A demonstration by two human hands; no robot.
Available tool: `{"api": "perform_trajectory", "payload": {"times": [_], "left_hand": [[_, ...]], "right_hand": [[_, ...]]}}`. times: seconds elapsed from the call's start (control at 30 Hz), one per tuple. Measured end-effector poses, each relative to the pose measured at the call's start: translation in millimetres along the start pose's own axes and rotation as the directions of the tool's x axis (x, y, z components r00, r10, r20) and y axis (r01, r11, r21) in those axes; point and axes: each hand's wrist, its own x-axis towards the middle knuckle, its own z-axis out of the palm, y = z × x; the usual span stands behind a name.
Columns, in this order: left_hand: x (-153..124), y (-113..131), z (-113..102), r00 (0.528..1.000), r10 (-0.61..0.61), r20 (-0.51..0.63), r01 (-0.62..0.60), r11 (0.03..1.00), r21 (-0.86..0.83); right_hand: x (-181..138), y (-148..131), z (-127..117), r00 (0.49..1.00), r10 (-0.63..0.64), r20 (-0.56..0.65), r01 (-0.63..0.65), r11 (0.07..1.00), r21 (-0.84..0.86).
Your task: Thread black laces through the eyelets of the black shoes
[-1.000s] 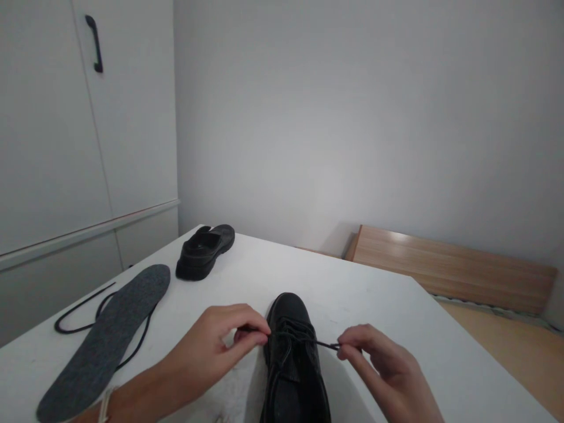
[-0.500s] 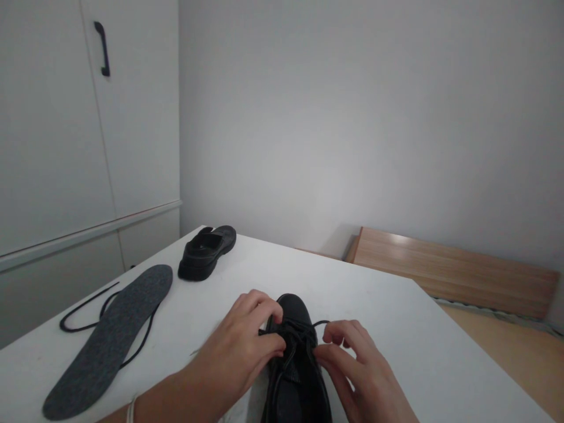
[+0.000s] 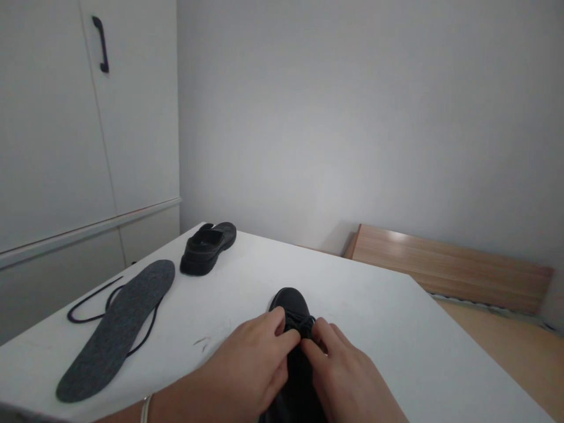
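Observation:
A black lace-up shoe (image 3: 289,299) rests on the white table, its toe pointing away from me. My left hand (image 3: 258,358) pinches the black shoelace (image 3: 301,321) from the left, over the shoe's tongue. From the right, my right hand (image 3: 346,367) pinches the lace too, thumb and index finger closed near the left fingertips. Both hands cover much of the lacing and part of the shoe's opening, so the exact lace ends in the fingers are hidden.
On the left lies a grey felt insole (image 3: 118,329) over a loose black lace (image 3: 86,321). A second black shoe (image 3: 202,252) stands near the table's far left corner. Beyond are a white cabinet (image 3: 136,129) and a wooden board (image 3: 440,258) by the wall.
Both hands have drawn together over the lacing, and their fingertips now nearly meet. Earlier they were apart, on either side of the shoe. The view has shifted slightly.

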Motion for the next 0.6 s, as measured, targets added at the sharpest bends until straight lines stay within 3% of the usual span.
{"api": "perform_trajectory", "payload": {"times": [0.17, 0.3, 0.4, 0.47, 0.53, 0.6], "left_hand": [[11.8, 19.8, -15.1, 0.981, -0.115, 0.159, 0.088, 0.982, 0.169], [16.9, 16.3, -16.7, 0.997, -0.003, 0.08, -0.011, 0.984, 0.179], [20.5, 5.3, -20.8, 0.983, 0.095, -0.156, -0.105, 0.993, -0.058], [23.6, -0.8, -24.8, 0.943, 0.067, -0.327, -0.173, 0.935, -0.309], [26.6, -4.0, -26.5, 0.929, -0.006, -0.371, -0.214, 0.809, -0.548], [29.0, -4.3, -24.8, 0.952, -0.057, -0.301, -0.196, 0.642, -0.741]], "right_hand": [[4.8, -9.9, -6.6, 0.999, 0.032, 0.014, -0.032, 0.999, -0.037], [2.8, -4.0, -7.8, 0.995, 0.04, -0.087, -0.036, 0.998, 0.042], [5.0, 4.3, -16.7, 0.95, 0.094, -0.298, 0.005, 0.949, 0.315], [8.0, 8.6, -26.8, 0.873, 0.179, -0.454, 0.082, 0.863, 0.498], [11.5, 10.3, -36.1, 0.796, 0.258, -0.547, 0.154, 0.788, 0.596], [14.9, 9.1, -40.9, 0.767, 0.297, -0.568, 0.193, 0.738, 0.647]]}}
